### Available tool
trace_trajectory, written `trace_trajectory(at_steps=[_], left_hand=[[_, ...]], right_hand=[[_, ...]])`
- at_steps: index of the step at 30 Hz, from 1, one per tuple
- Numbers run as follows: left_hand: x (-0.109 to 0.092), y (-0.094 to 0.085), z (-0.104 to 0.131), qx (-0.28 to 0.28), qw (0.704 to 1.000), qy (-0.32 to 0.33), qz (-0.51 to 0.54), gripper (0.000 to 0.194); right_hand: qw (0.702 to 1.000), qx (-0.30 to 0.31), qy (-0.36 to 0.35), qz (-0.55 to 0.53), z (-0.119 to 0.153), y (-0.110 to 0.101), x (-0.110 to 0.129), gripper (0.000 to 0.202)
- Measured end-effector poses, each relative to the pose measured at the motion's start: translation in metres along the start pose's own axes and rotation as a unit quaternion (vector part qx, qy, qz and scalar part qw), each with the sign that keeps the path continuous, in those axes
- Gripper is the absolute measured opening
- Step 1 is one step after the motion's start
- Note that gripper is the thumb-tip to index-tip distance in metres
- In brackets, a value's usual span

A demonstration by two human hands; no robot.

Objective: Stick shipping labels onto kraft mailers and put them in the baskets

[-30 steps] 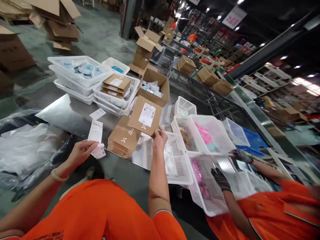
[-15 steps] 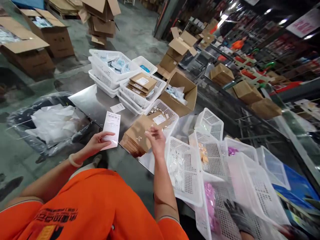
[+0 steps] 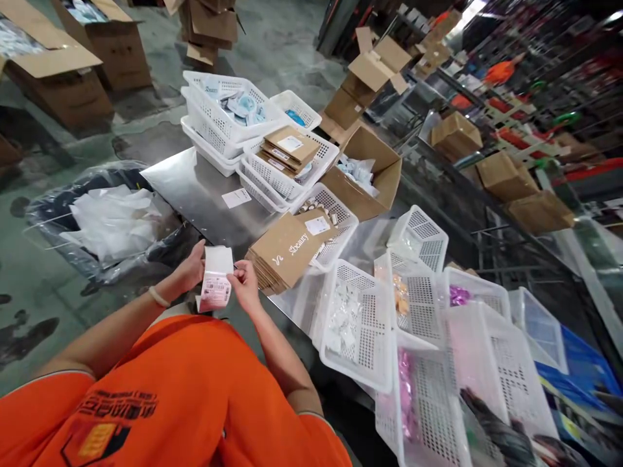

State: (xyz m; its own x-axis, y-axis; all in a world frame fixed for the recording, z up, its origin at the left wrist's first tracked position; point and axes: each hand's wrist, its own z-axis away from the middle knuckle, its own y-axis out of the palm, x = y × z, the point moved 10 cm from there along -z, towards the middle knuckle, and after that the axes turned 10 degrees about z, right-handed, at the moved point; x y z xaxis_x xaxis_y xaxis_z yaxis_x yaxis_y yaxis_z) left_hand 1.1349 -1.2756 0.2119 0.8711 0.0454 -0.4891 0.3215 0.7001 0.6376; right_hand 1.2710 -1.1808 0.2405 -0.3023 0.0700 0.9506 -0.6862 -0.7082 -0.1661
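paper slip [image 3: 217, 279]: between left hand [image 3: 191, 268] and right hand [image 3: 246, 283]
mailer stack [image 3: 278, 250]: on counter [image 3: 178, 181], right of paper slip
bin [image 3: 92, 267]: left of counter
carton [image 3: 350, 199]: behind mailer stack
card [image 3: 236, 198]: on counter

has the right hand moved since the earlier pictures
Yes: the right hand has gone left, from over the cardboard stack to its left side, at the paper slip.

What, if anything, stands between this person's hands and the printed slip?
Nothing visible: the left hand and right hand both hold the printed slip at its edges. The stack of cardboard mailers lies beyond the right hand, not in between.
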Motion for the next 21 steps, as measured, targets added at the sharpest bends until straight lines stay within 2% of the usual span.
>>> trace_trajectory(at_steps=[3,4,6,8,11,14,16,18,21], left_hand=[[0.014,0.009,0.017,0.053,0.992,0.027,-0.114,0.090],[0.017,0.011,0.022,0.067,0.985,0.037,-0.154,0.091],[0.022,0.014,0.027,0.078,0.970,0.046,-0.225,0.076],[0.021,0.014,0.026,0.063,0.957,0.060,-0.275,0.059],[0.017,0.018,0.021,0.048,0.941,0.077,-0.327,0.054],[0.016,0.028,0.020,0.058,0.924,0.082,-0.369,0.051],[0.018,0.033,0.020,0.061,0.918,0.066,-0.386,0.051],[0.026,0.036,0.019,0.070,0.923,0.027,-0.377,0.050],[0.051,0.042,0.020,0.118,0.933,-0.062,-0.334,0.045]], right_hand=[[0.999,-0.032,-0.002,0.003,-0.001,-0.006,0.004,0.027],[0.999,-0.033,-0.006,0.009,0.000,-0.008,0.006,0.025],[0.999,-0.033,0.000,0.016,0.002,-0.012,0.008,0.025],[0.999,-0.034,0.019,0.011,0.006,-0.017,0.007,0.027],[0.998,-0.052,0.036,0.010,0.013,-0.026,0.004,0.026],[0.994,-0.100,0.019,0.041,0.025,-0.035,0.005,0.016],[0.988,-0.129,-0.008,0.081,0.036,-0.039,0.008,0.009],[0.980,-0.148,-0.041,0.124,0.047,-0.044,0.015,0.013],[0.965,-0.193,-0.079,0.156,0.052,-0.072,0.033,0.014]])
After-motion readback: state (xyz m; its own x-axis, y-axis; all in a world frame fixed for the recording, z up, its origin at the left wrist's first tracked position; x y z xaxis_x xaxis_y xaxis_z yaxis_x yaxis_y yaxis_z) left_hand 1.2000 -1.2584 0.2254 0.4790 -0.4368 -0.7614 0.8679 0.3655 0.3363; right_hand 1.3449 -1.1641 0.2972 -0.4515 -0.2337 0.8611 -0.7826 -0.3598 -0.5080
